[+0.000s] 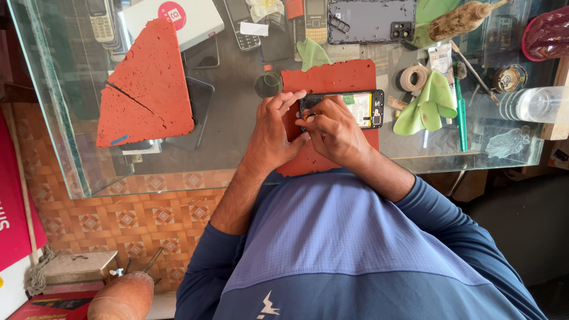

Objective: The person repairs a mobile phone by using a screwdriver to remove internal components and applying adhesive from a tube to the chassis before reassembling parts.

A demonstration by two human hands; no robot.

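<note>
An opened phone [358, 108] with its back removed lies on a red rubber mat [332, 77] on the glass counter [237, 106]. My left hand [271, 133] rests on the mat with its fingers pressed on the phone's left end, holding it steady. My right hand [335, 133] is right beside it, fingers pinched on a small orange-tipped tool [306, 117] at that same end of the phone. The two hands touch each other over the phone's left corner, which they hide.
A second, cracked red mat [148, 83] lies at the left. A white box [178, 18], several phones, a grey phone back cover [370, 21], a tape roll [413, 77], a green cloth [427, 104], a green-handled tool [461, 115], a brush [462, 21] and a clear container [533, 104] surround the work spot.
</note>
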